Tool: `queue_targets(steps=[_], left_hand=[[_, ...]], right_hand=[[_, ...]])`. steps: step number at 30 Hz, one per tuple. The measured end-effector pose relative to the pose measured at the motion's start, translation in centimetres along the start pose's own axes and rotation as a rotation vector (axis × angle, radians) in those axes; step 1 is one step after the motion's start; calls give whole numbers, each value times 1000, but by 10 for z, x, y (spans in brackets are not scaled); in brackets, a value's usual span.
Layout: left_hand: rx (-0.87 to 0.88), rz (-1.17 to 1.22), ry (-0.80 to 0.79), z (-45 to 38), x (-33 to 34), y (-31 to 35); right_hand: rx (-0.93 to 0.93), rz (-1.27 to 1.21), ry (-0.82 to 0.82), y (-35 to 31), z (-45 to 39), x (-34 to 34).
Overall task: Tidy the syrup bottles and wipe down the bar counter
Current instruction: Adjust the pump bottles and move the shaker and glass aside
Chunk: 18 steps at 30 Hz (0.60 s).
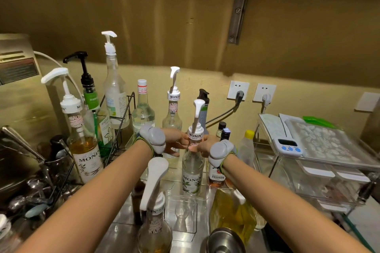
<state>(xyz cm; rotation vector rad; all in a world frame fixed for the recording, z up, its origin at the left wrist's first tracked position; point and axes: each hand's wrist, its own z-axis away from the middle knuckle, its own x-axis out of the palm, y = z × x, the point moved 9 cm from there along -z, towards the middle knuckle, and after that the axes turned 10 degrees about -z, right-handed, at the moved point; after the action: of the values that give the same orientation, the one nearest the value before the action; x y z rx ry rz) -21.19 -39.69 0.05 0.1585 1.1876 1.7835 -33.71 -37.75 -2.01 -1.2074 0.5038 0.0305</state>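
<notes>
A clear Monin syrup bottle (192, 172) with a white pump stands upright in the middle of the steel counter (121, 220). Both hands wrap its neck just under the pump collar: my left hand (176, 141) from the left, my right hand (202, 146) from the right. Grey devices sit strapped on both wrists. More pump bottles surround it: an amber Monin bottle (86, 150) at the left, a clear one (172, 113) behind, and another (154, 224) close in front, under my left forearm. No cloth is in view.
A wire rack (123, 113) at the back left holds tall bottles. A bourbon bottle (218, 174), a yellow-capped bottle (246, 146) and a yellow liquid container (232, 211) crowd the right. Clear storage boxes (316, 166) with a timer (287, 146) stand far right. Bar spoons in a cup (41, 162) sit left.
</notes>
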Motion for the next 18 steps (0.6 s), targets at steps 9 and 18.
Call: queue_targets(steps=[9,18], left_hand=[[-53,188,-45,-6,12,-13],[-42,250,-71,-3,15,-1]], right_hand=[[19,44,29,17,-3,2],[29,-14,15,16,-2,-3]])
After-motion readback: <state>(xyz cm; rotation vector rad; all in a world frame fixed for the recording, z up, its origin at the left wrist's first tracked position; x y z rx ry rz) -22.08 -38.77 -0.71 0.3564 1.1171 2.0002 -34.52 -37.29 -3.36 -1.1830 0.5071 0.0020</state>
